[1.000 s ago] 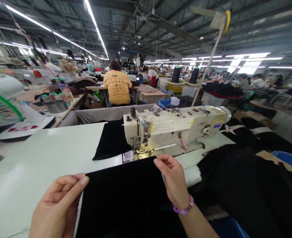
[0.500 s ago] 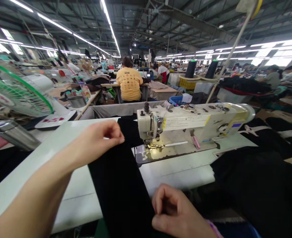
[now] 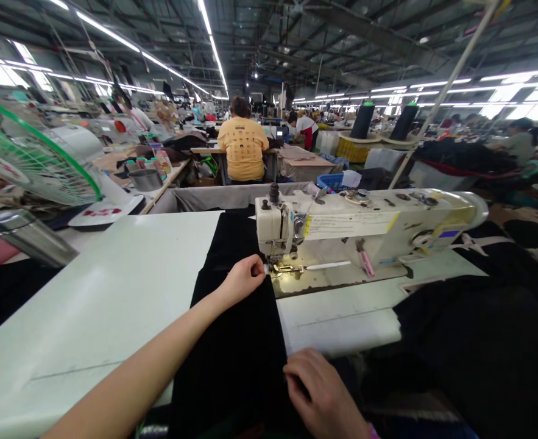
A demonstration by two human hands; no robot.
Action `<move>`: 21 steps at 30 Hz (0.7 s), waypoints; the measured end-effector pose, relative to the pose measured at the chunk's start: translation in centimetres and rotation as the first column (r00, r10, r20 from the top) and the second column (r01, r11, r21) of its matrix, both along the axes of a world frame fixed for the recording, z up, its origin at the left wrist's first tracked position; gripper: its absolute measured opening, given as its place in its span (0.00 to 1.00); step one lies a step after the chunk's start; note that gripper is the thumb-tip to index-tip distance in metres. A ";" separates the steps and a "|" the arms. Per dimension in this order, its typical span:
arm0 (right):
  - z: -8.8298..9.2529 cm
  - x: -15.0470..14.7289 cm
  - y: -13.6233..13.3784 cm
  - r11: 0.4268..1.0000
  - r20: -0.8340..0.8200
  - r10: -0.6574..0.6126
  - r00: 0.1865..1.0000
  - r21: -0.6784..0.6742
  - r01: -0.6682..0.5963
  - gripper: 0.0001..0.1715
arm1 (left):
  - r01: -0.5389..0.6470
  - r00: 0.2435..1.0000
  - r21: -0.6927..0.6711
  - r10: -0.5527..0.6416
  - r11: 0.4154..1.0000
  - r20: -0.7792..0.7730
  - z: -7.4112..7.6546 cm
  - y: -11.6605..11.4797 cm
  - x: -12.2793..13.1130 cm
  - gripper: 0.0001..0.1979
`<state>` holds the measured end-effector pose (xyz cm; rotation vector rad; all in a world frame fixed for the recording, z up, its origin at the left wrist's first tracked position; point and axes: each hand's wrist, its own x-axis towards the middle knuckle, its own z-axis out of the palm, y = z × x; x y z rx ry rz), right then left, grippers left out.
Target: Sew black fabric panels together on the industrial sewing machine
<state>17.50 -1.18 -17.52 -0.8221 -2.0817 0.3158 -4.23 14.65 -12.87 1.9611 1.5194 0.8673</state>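
Note:
A long strip of black fabric (image 3: 236, 347) lies on the pale sewing table (image 3: 113, 292), running from my lap up to the cream sewing machine (image 3: 364, 228). My left hand (image 3: 244, 279) reaches forward with fingers pinched on the fabric's far end, just left of the presser foot (image 3: 284, 267). My right hand (image 3: 321, 396) sits at the near table edge, fingers curled onto the fabric's right edge. Another black piece (image 3: 232, 241) lies behind the needle.
A green-rimmed fan (image 3: 26, 152) and a metal cylinder (image 3: 26, 241) stand at the left. Dark garments (image 3: 474, 347) pile at the right. Two black thread cones (image 3: 382, 122) stand behind the machine. A person in a yellow shirt (image 3: 244, 146) sits ahead, facing away.
My left hand has carried the fabric's far end from mid-table right and forward to the presser foot. My right hand stays low at the near edge. The view shifted slightly.

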 end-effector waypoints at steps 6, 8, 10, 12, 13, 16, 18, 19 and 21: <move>1.0 -0.5 1.3 0.995 0.063 -0.098 0.993 -0.008 0.099 0.14 | -0.045 0.999 -0.038 0.045 0.998 -0.007 -0.1 2.6 0.6 0.06; 1.2 -0.5 1.7 0.996 0.053 -0.090 0.995 -0.024 0.091 0.16 | -0.048 0.999 -0.042 0.047 0.998 -0.017 -0.1 3.2 0.6 0.07; 1.0 -0.5 2.0 0.998 0.040 -0.060 0.997 -0.025 0.061 0.16 | -0.045 0.998 -0.042 0.044 0.998 -0.033 -0.1 3.5 0.6 0.07; 0.9 -0.5 2.1 0.999 0.044 -0.025 0.999 -0.019 0.026 0.17 | -0.054 0.997 -0.028 0.052 0.998 -0.057 0.2 3.5 0.6 0.08; 0.8 -0.4 2.1 1.000 0.052 -0.010 0.999 -0.013 0.011 0.18 | -0.068 0.995 -0.008 0.068 0.998 -0.072 0.5 3.2 0.6 0.09; 1.1 0.0 2.0 1.000 0.073 0.016 0.997 0.011 -0.017 0.20 | -0.140 0.981 0.094 0.151 0.986 -0.122 1.5 0.3 1.0 0.09; 1.5 0.3 1.9 0.999 0.083 0.032 0.996 0.030 -0.035 0.22 | -0.098 0.981 0.142 0.120 0.985 -0.155 1.9 -3.3 1.5 0.08; 1.7 0.5 1.9 0.998 0.087 0.042 0.995 0.036 -0.046 0.22 | -0.028 0.984 0.143 0.052 0.989 -0.170 1.9 -5.4 1.7 0.07; 2.0 0.7 2.0 0.997 0.097 0.064 0.993 0.038 -0.068 0.23 | 0.269 0.950 0.110 -0.245 0.957 -0.193 1.4 -9.6 2.0 0.04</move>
